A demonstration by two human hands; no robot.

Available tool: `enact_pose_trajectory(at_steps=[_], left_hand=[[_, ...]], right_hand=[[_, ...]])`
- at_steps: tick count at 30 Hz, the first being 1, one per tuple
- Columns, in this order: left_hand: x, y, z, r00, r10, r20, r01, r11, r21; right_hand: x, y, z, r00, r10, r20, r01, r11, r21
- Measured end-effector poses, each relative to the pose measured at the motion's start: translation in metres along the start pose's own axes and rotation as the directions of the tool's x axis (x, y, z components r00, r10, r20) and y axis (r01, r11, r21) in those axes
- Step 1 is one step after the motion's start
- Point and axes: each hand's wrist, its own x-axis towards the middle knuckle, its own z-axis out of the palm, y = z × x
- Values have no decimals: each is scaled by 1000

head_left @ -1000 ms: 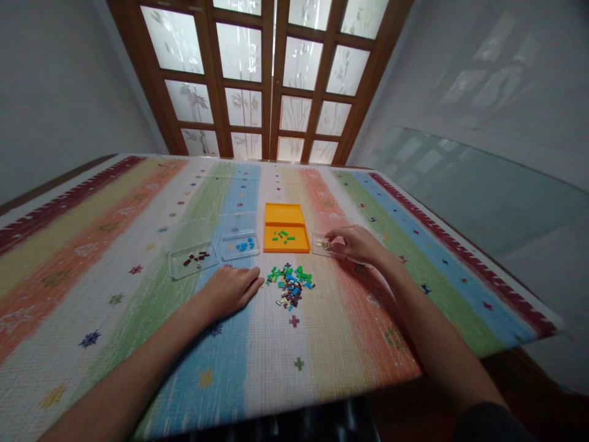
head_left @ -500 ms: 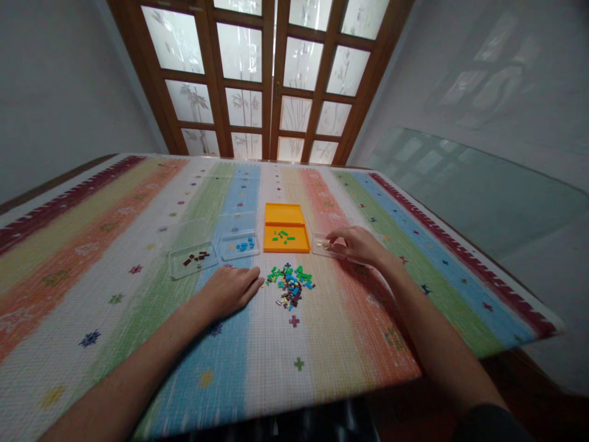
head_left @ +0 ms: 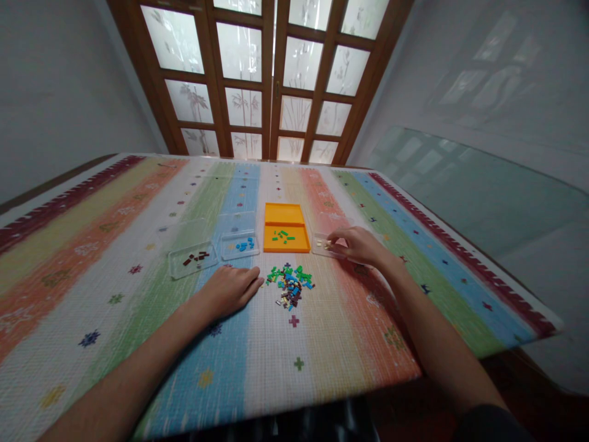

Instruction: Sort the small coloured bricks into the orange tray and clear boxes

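My left hand (head_left: 229,290) lies flat on the striped cloth, fingers stretched toward a small heap of mixed coloured bricks (head_left: 291,286) just to its right. My right hand (head_left: 360,244) rests over the right side of a clear tray (head_left: 321,246) that holds a few pale bricks; its fingers curl down at the tray and I cannot see anything in them. Left of that tray sits an orange tray (head_left: 285,229) with green bricks. Further left are a clear tray with blue bricks (head_left: 240,245) and a clear tray with dark red bricks (head_left: 192,259).
The table carries a striped woven cloth (head_left: 115,270) whose right edge (head_left: 506,294) runs diagonally. Wooden glazed doors (head_left: 271,80) stand beyond the far edge. A glass pane (head_left: 469,184) leans against the wall at right.
My right hand has shifted slightly at the clear tray, its fingers lowering a little toward it. The left hand has not moved.
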Motion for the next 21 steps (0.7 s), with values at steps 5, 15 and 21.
enact_pose_trajectory(at_steps=[5, 15, 21], left_hand=[[0, 0, 0, 1000, 1, -15, -1, 1000, 2], [0, -2, 2, 1000, 8, 6, -8, 999, 35], [0, -2, 2, 1000, 2, 19, -3, 999, 33]], right_hand=[[-2, -8, -7, 996, -36, -81, 38, 999, 31], [-13, -63, 3, 961, -276, -5, 266, 923, 279], [-14, -80, 15, 944, -321, 74, 288, 913, 290]])
